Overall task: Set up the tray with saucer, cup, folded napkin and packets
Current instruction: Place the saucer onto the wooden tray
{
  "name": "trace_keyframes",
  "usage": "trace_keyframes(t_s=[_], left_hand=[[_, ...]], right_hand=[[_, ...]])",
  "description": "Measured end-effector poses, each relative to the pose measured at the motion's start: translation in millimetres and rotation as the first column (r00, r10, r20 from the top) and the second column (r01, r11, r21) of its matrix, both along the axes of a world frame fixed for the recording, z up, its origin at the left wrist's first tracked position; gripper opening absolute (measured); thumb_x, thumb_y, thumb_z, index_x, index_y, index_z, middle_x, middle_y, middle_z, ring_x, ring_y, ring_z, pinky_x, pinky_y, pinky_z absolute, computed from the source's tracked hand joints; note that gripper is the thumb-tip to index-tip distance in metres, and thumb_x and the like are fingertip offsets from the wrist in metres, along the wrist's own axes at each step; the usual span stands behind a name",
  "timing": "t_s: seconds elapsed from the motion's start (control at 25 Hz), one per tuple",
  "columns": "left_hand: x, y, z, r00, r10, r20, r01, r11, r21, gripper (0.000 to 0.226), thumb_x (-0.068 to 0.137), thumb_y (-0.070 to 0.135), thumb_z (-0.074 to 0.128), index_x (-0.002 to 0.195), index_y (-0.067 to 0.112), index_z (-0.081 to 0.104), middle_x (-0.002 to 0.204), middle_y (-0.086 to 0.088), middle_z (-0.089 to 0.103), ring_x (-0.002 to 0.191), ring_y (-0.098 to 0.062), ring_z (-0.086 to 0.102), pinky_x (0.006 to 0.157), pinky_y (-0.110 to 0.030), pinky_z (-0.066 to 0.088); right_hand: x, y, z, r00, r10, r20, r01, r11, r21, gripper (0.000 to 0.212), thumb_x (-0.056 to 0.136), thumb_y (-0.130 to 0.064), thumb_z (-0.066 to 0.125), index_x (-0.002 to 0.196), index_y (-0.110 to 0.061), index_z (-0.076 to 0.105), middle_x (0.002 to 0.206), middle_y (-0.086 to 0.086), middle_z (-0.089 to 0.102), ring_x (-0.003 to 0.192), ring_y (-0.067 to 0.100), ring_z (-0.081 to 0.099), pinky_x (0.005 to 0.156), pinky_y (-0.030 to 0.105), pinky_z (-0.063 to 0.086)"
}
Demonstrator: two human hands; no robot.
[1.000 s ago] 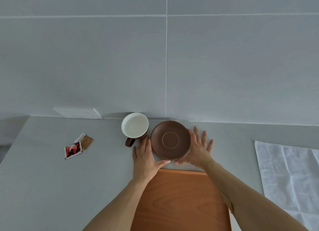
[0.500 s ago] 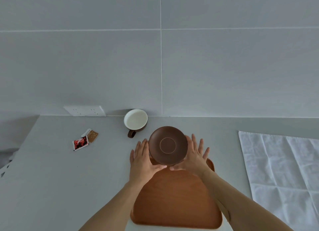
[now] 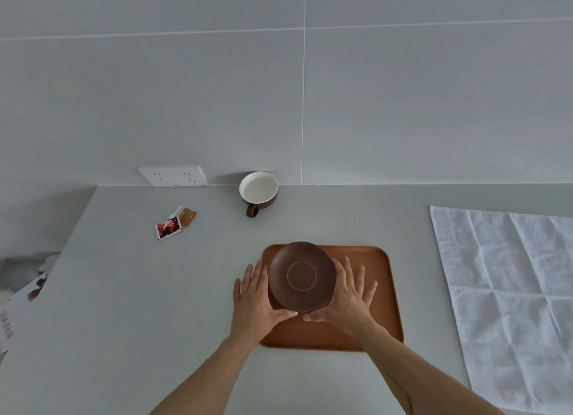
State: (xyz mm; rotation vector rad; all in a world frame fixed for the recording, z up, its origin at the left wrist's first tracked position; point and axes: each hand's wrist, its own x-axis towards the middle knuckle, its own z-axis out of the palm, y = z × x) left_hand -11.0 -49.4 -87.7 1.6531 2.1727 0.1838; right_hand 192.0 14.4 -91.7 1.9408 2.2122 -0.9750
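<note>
Grey surface (image 3: 155,321) runs to a tiled wall (image 3: 403,104) at 12 o'clock. White napkin (image 3: 511,290) lies spread flat, unfolded with creases showing, at 3 o'clock on the surface, well apart from the tray. Orange wooden tray (image 3: 384,290) sits in the middle, just in front of you, long side running toward you.

Brown saucer (image 3: 301,276) is over the tray's 10 o'clock corner, its far rim overhanging the tray's far edge; cannot tell if it is touching the tray or held just above it. Your left hand (image 3: 255,300) cups the saucer's rim at 9 o'clock, fingers flat and spread, thumb under the near rim. Your right hand (image 3: 347,300) mirrors it at 3 o'clock, fingers spread, thumb at the near rim. So both grips are on the saucer, pressing it between palms and thumbs rather than curled around it. Thumbs nearly meet at 6 o'clock of the saucer.

Cup (image 3: 259,191), brown outside and white inside, stands upright at 12 o'clock of the tray, against the wall, handle pointing toward you. Wall socket (image 3: 173,176) is at 9 o'clock of the cup. Packets (image 3: 175,223), one red and one tan, overlap on the surface at 10 o'clock of the tray, well apart from it. Blurred clutter at the far 9 o'clock edge, cannot tell what.
</note>
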Motion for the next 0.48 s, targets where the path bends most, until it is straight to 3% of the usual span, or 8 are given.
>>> trace_keyframes(t_s=[0.48], left_hand=[[-12, -21, -15, 0.998, -0.04, -0.04, 0.038, 0.997, -0.071, 0.126, 0.061, 0.085, 0.052, 0.154, 0.016, 0.0, 0.164, -0.001, 0.003, 0.15, -0.02, -0.004, 0.119, -0.047, 0.002]], right_hand=[[-12, -24, -13, 0.995, 0.013, 0.104, -0.015, 1.0, 0.017, 0.141, 0.036, -0.093, 0.057, 0.146, -0.038, -0.011, 0.163, 0.002, -0.015, 0.139, 0.032, -0.035, 0.102, 0.061, -0.028]])
